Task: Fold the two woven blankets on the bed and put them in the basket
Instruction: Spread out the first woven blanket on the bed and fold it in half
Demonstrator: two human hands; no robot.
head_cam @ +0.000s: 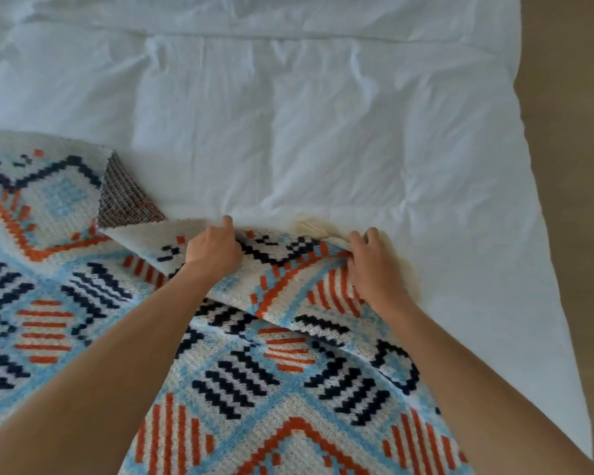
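Note:
A woven blanket point(83, 303) with a blue, orange, navy and cream geometric pattern lies spread over the near left part of the bed. Its far edge is lifted and doubled over itself, and a turned corner at the left shows the darker underside. My left hand point(215, 250) grips that lifted edge near its middle. My right hand point(371, 265) pinches the same edge further right, where cream fringe point(309, 226) sticks out. Only one blanket shows, and the basket is out of view.
The white duvet point(323, 132) covers the bed, wrinkled, running beyond the blanket to the far side. The bed's right edge slants down the frame, and wooden floor point(570, 166) lies beside it on the right.

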